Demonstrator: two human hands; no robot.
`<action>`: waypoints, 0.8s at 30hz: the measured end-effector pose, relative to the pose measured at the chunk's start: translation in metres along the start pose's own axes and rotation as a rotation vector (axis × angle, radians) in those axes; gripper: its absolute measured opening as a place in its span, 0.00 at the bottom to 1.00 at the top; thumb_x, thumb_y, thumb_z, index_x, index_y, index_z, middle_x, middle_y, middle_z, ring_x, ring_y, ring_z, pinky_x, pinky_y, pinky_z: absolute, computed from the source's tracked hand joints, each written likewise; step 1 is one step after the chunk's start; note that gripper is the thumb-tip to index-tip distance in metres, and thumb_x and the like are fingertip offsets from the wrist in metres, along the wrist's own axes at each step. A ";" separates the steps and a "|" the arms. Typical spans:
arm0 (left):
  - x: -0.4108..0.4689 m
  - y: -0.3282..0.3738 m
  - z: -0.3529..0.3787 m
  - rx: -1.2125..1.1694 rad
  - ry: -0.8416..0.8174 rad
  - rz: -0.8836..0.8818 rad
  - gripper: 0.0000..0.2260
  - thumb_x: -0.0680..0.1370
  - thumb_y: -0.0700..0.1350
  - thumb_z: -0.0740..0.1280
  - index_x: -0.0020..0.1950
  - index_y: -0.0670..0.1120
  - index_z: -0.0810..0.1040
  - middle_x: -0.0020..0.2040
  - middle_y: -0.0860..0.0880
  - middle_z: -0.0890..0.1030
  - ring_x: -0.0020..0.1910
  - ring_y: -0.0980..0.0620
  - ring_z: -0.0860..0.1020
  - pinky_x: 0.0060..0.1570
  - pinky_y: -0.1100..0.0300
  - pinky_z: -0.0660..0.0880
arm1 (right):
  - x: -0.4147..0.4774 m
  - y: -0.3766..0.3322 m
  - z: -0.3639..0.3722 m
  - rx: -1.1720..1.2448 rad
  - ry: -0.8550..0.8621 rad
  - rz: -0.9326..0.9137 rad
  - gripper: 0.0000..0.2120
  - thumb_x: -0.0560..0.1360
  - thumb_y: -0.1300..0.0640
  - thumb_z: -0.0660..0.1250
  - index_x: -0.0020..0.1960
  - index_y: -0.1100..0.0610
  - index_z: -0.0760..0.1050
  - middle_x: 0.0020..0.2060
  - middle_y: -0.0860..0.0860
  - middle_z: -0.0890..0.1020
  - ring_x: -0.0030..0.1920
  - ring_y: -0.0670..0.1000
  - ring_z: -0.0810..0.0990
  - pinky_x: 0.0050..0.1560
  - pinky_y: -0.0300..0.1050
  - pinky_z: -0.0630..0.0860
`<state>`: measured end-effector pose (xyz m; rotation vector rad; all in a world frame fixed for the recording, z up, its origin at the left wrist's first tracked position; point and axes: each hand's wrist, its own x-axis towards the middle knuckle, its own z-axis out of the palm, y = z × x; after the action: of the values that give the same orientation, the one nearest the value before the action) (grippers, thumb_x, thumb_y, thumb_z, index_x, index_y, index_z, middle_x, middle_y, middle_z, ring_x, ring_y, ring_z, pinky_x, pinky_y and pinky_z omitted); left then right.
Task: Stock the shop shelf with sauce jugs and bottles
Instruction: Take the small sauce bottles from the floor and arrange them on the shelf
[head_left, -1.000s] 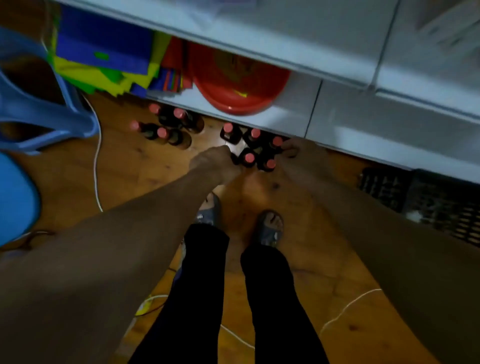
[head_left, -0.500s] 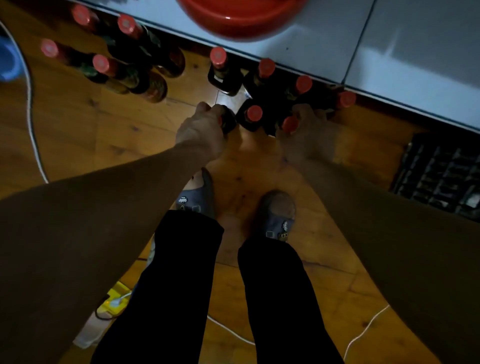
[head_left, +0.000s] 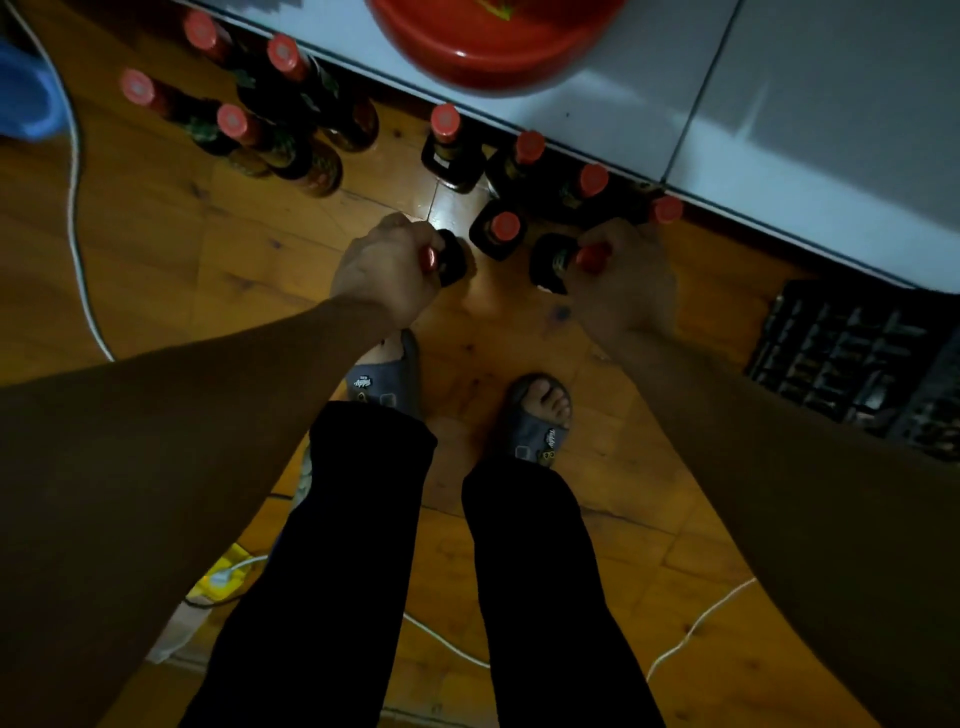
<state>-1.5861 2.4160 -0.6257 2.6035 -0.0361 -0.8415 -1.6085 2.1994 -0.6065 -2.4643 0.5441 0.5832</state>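
Head view: both hands are down at the floor (head_left: 208, 270), each clenched round the neck of a dark, red-capped sauce bottle. The left hand (head_left: 387, 267) grips the left bottle (head_left: 453, 257). Its cap shows just inside the curled fingers, and its body sticks out to the right of the fist. The right hand (head_left: 626, 278) grips the right bottle (head_left: 549, 262) the same way, mirrored, with the cap at the fingers and the body pointing left. Both held bottles look tilted, necks leaning out toward their own hands and bases turned in toward each other. I cannot tell whether the bases are touching the floor.

A middle bottle (head_left: 500, 235) stands upright just beyond the gap between the two held ones, near both. More bottles stand behind it against the foot of the shelf (head_left: 831, 130), and a separate cluster (head_left: 270, 130) stands well to the left.

The shelf lies straight ahead of both hands and above them, and neither hand is clearly nearer to it. A red basin (head_left: 493, 47) sits on it directly over the bottles. I judge that the lift must go up and forward, and that each bottle must be righted on the way so it lands base down beside the basin.
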 end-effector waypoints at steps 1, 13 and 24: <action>-0.009 0.006 -0.011 -0.004 -0.010 0.000 0.15 0.74 0.43 0.68 0.61 0.47 0.78 0.59 0.41 0.75 0.56 0.39 0.76 0.53 0.51 0.72 | -0.008 -0.006 -0.012 0.010 0.000 -0.016 0.11 0.73 0.54 0.67 0.56 0.53 0.76 0.58 0.56 0.75 0.53 0.55 0.77 0.52 0.47 0.74; -0.154 0.117 -0.217 -0.100 -0.005 0.146 0.12 0.70 0.46 0.72 0.53 0.47 0.82 0.55 0.43 0.78 0.53 0.42 0.77 0.46 0.57 0.73 | -0.154 -0.133 -0.238 0.033 0.080 -0.237 0.07 0.73 0.56 0.68 0.51 0.52 0.78 0.49 0.49 0.74 0.46 0.48 0.75 0.43 0.40 0.68; -0.274 0.239 -0.462 0.099 0.056 0.337 0.12 0.65 0.48 0.74 0.48 0.51 0.82 0.40 0.52 0.81 0.39 0.51 0.78 0.37 0.60 0.74 | -0.272 -0.261 -0.457 0.056 0.306 -0.449 0.08 0.68 0.55 0.70 0.47 0.51 0.81 0.47 0.47 0.78 0.45 0.48 0.75 0.38 0.40 0.67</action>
<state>-1.5249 2.4059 -0.0414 2.6053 -0.4965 -0.6588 -1.5743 2.2009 -0.0154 -2.5198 0.1025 0.0109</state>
